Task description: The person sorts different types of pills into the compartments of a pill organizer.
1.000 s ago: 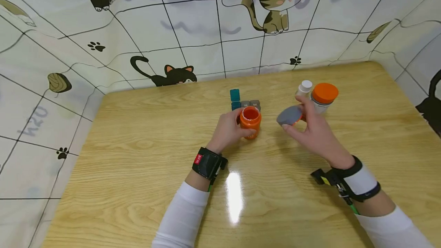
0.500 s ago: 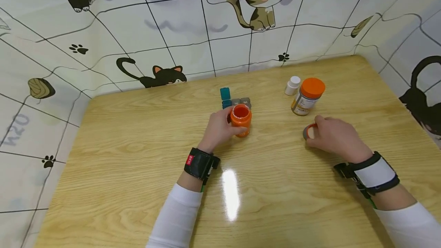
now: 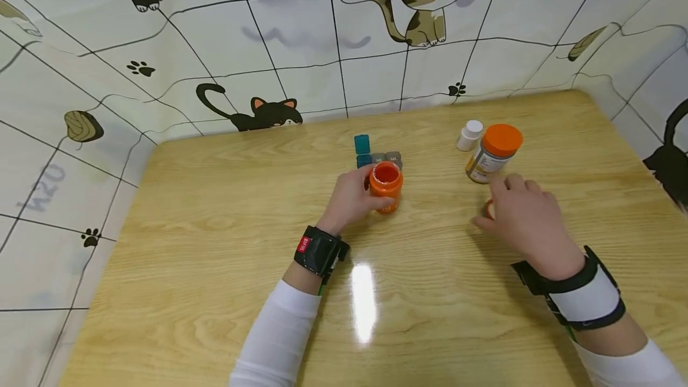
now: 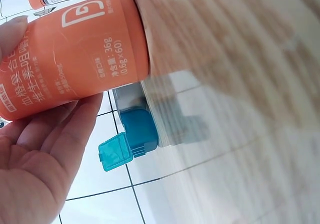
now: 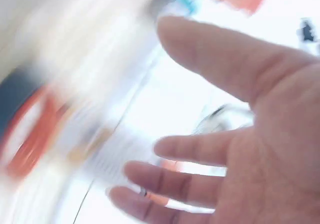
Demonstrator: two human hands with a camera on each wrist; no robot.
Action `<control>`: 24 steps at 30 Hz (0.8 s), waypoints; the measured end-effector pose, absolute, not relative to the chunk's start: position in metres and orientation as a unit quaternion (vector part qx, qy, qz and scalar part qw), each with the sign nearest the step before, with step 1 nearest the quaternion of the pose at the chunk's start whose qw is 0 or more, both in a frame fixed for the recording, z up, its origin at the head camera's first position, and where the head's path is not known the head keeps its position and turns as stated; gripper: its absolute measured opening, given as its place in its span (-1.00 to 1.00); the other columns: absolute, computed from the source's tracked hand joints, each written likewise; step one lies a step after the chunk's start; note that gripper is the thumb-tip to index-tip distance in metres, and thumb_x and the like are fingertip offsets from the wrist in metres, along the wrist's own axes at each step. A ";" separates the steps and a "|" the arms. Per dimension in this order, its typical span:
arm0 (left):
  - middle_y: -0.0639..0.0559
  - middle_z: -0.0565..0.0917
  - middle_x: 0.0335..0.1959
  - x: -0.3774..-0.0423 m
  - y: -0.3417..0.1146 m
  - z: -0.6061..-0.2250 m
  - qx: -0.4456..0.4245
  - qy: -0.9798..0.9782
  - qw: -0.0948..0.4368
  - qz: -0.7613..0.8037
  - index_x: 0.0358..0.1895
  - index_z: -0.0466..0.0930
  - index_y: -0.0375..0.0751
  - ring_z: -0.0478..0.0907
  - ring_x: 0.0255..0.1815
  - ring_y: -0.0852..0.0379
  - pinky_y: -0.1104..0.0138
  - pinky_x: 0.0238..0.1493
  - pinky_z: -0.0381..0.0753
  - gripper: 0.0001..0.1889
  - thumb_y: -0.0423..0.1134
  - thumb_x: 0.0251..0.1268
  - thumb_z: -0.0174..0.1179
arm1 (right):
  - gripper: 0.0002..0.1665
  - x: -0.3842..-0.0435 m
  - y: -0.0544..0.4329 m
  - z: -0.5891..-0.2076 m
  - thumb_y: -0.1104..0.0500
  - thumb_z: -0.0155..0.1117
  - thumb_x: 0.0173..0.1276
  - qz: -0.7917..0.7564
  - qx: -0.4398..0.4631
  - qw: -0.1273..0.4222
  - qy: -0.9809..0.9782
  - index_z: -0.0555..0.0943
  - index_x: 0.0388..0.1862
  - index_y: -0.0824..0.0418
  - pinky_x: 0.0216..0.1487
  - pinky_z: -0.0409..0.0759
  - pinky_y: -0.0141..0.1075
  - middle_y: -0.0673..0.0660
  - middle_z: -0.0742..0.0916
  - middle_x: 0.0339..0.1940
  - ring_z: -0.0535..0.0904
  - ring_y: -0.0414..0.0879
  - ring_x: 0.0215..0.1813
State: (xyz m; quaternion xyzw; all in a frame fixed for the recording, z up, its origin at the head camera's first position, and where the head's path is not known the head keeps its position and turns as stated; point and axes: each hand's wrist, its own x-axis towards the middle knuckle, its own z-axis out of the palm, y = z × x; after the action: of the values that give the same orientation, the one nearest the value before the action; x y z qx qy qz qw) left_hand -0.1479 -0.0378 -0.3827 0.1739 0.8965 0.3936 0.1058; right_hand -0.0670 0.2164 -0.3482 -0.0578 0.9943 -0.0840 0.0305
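Observation:
My left hand (image 3: 349, 199) grips an uncapped orange bottle (image 3: 392, 191) upright by its side, with the thumb in front. White print covers the bottle's wall in the left wrist view. Right behind it is a small pill organizer (image 4: 140, 126) in teal and grey, one teal lid (image 3: 362, 143) flipped up. To the right, the orange bottle cap (image 3: 490, 209) lies on the table, partly hidden by my right hand (image 3: 529, 223). Its fingers are spread apart from the cap in the right wrist view, holding nothing.
A larger jar with an orange lid (image 3: 502, 140) stands just beyond my right hand. Beside that jar is a small white bottle (image 3: 470, 135). The wooden table (image 3: 215, 243) ends at a cat-printed cloth wall (image 3: 301, 34) at the back and sides.
My right hand has carried the cap rightward and down to the table, then let go of it and opened. The left hand keeps its grip on the orange bottle.

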 end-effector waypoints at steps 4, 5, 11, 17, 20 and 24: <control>0.02 0.63 0.01 -0.149 -0.038 -0.383 0.171 0.899 0.107 0.389 0.19 0.42 -0.18 0.53 -0.06 0.12 0.30 -0.01 0.51 -0.36 -0.14 -0.04 0.40 | -0.01 -0.085 0.173 -0.352 0.03 0.41 0.07 -0.197 -0.130 0.051 0.970 0.14 0.36 0.39 -0.02 0.50 0.13 0.43 0.44 0.17 0.47 0.29 0.07; 0.02 0.64 0.01 -0.148 -0.039 -0.383 0.171 0.900 0.108 0.387 0.18 0.43 -0.18 0.53 -0.05 0.12 0.29 0.00 0.51 -0.37 -0.15 -0.04 0.40 | 0.02 -0.092 0.163 -0.357 0.06 0.40 0.09 -0.235 -0.141 0.064 0.960 0.09 0.39 0.37 0.08 0.45 0.12 0.41 0.40 0.23 0.42 0.27 0.15; 0.04 0.65 -0.03 -0.147 -0.038 -0.383 0.179 0.901 0.105 0.382 0.12 0.47 -0.17 0.54 -0.05 0.12 0.31 -0.04 0.51 -0.43 -0.11 -0.01 0.39 | -0.02 -0.127 0.131 -0.394 0.15 0.45 0.04 -0.406 -0.163 0.070 0.896 0.12 0.34 0.34 0.30 0.28 0.08 0.31 0.44 0.26 0.37 0.18 0.28; 0.05 0.63 0.02 -0.153 -0.045 -0.374 0.195 0.900 0.143 0.364 0.13 0.49 -0.12 0.52 0.04 0.10 0.26 0.07 0.49 -0.43 -0.04 -0.01 0.38 | -0.14 -0.135 0.126 -0.399 0.14 0.45 0.04 -0.428 -0.157 0.054 0.889 0.19 0.22 0.33 0.22 0.41 0.05 0.30 0.53 0.16 0.49 0.16 0.17; 0.03 0.59 0.12 -0.163 -0.054 -0.365 0.190 0.904 0.178 0.340 0.18 0.47 -0.11 0.47 0.17 0.06 0.20 0.17 0.45 -0.38 -0.04 -0.02 0.38 | -0.18 -0.134 0.125 -0.396 0.19 0.44 0.05 -0.430 -0.155 0.062 0.887 0.20 0.21 0.31 0.24 0.38 0.06 0.29 0.53 0.17 0.47 0.16 0.20; -0.07 0.55 0.16 -0.182 -0.066 -0.360 0.139 0.931 0.163 0.296 0.22 0.43 -0.20 0.46 0.19 0.00 0.19 0.17 0.46 -0.36 -0.12 0.00 0.37 | -0.15 -0.135 0.123 -0.392 0.22 0.44 0.04 -0.438 -0.145 0.088 0.883 0.18 0.23 0.29 0.28 0.34 0.06 0.27 0.52 0.20 0.44 0.15 0.23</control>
State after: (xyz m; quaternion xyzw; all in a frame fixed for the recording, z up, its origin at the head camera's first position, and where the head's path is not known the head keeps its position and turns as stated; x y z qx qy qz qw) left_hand -0.1819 -0.0661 -0.3602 0.1390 0.9308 0.2960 0.1633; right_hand -0.1347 0.1231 -0.3924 -0.1447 0.8831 -0.4376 0.0881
